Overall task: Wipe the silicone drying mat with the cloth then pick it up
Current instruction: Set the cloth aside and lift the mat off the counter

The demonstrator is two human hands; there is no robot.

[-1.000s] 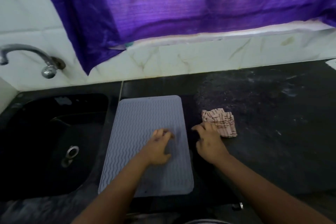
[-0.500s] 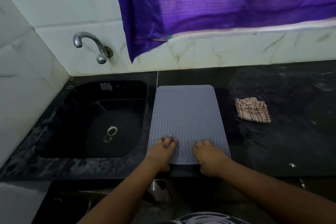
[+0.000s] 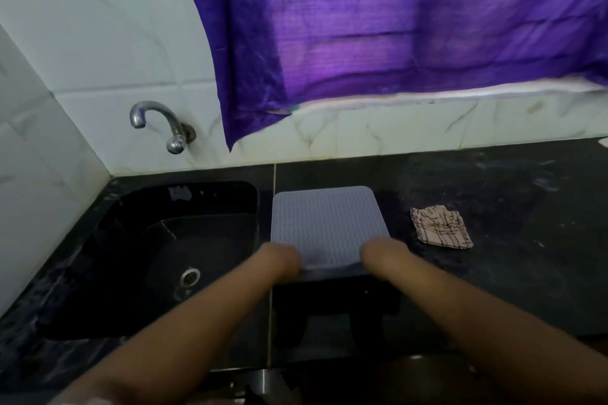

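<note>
A grey silicone drying mat (image 3: 327, 223), ribbed with a wavy pattern, is held at its near edge by both hands of a person standing at a black stone counter (image 3: 493, 273). The near edge appears lifted clear of the counter, a dark shadow lying beneath it, while the far edge sits low near the tiled wall. The left hand (image 3: 281, 261) grips the near left corner and the right hand (image 3: 378, 255) the near right corner; both are motion-blurred, and the fingers cannot be made out clearly, though each hand closes around the mat's edge. A crumpled checked cloth (image 3: 439, 229) lies on the counter to the right, apart from the mat. To the left is a black sink (image 3: 158, 260) with a metal drain, a chrome tap (image 3: 161, 123) fixed to the white marbled tiles above it. A purple curtain (image 3: 394, 26) hangs over the wall behind.
</note>
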